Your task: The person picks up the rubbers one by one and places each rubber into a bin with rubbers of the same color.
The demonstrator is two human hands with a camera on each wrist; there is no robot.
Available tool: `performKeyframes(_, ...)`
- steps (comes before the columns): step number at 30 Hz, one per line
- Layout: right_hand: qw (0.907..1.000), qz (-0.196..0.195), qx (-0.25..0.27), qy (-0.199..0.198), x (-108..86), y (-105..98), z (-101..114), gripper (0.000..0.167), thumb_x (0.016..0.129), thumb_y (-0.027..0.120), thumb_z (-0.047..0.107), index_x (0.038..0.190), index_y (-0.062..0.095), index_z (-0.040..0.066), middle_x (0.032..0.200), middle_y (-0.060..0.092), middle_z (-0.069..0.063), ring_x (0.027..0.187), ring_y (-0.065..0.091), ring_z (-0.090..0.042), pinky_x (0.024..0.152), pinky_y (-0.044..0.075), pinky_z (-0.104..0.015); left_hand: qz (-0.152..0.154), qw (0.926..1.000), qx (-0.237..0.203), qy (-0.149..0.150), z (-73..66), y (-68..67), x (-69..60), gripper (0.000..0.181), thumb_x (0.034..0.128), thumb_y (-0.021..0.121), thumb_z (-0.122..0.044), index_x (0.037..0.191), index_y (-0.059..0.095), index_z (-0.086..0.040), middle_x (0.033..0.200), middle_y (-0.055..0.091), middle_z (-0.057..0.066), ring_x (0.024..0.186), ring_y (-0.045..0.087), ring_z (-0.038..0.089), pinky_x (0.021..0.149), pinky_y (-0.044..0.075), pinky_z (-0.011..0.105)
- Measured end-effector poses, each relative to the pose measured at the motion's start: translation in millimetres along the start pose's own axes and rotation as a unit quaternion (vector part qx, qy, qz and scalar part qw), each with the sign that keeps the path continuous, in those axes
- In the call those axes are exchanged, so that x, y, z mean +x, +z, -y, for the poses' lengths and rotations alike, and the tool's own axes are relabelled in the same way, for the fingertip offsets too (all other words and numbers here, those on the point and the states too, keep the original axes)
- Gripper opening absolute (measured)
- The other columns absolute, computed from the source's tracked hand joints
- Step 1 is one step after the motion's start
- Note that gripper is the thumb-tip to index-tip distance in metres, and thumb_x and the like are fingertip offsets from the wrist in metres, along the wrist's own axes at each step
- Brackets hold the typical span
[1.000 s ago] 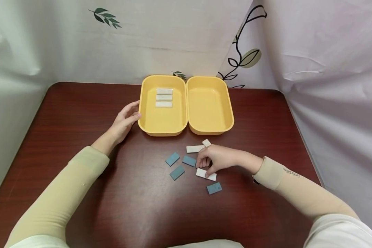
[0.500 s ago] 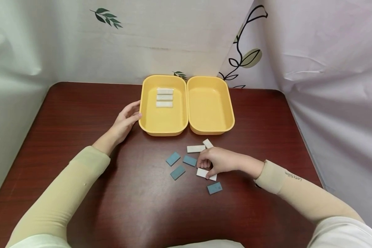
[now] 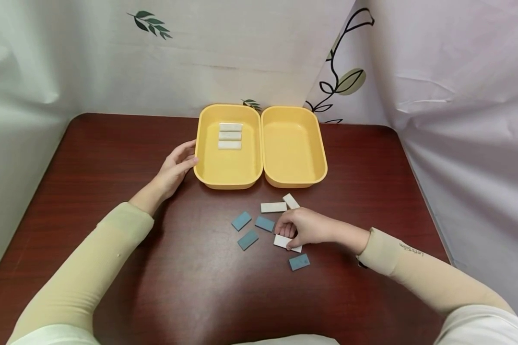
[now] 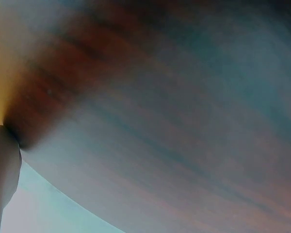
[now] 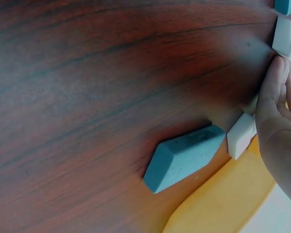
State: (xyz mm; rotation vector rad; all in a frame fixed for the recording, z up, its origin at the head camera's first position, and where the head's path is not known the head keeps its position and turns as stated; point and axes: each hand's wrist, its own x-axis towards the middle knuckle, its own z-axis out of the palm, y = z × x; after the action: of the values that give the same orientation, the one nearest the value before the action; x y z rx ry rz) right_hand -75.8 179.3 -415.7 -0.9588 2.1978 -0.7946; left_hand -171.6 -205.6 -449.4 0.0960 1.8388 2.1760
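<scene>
In the head view, my right hand (image 3: 306, 227) pinches a white rectangular block (image 3: 280, 240) on the table, thumb on its near side and fingers curled. A right wrist view shows the same hand at its right edge. Several blue-green blocks (image 3: 248, 239) lie around it, one (image 3: 299, 261) just nearer to me. Two more white blocks, one lengthwise (image 3: 273, 207) and one slanted (image 3: 290, 201), lie beyond the hand. My left hand (image 3: 172, 170) rests against the left side of the left yellow tray (image 3: 229, 175), thumb at its rim. Three white blocks (image 3: 230, 136) sit stacked in a column inside that tray.
A second yellow tray (image 3: 293, 148) stands against the first, on its right. Both are near the back of the dark red-brown table (image 3: 190, 287). Pale curtains (image 3: 263, 52) with leaf prints hang behind and at both sides.
My right hand and forearm have shifted slightly towards me while the thumb stays at the white block. The left hand keeps its place at the tray.
</scene>
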Motion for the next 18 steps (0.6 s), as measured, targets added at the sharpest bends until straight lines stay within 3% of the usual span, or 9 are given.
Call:
performKeyframes(9, 0.9995, -0.004, -0.033, 0.003, -1.3, 2.7, 1.7, 0.034, 0.078, 0.093, 0.007, 0.105, 0.073, 0.011, 0.090, 0.067, 0.003, 0.079, 0.063, -0.003, 0.073, 0.057, -0.019, 0.000, 1.0000, 0.007, -0.005, -0.3, 0.2, 0.4, 0.061, 0.1087, 0.053, -0.006, 0.166, 0.031, -0.007, 0.140, 0.052, -0.004, 0.128, 0.051, 0.009, 0.107, 0.044, 0.014)
performKeyframes(18, 0.9999, 0.004, -0.013, -0.007, -0.6, 4.0, 3.1, 0.032, 0.080, 0.092, 0.004, 0.104, 0.072, 0.010, 0.090, 0.066, 0.003, 0.080, 0.060, -0.003, 0.073, 0.057, -0.019, -0.005, 1.0000, 0.005, -0.005, 0.3, 1.6, 0.7, 0.061, 0.1085, 0.053, -0.005, 0.165, 0.032, -0.006, 0.141, 0.052, -0.003, 0.128, 0.052, 0.009, 0.106, 0.044, 0.014)
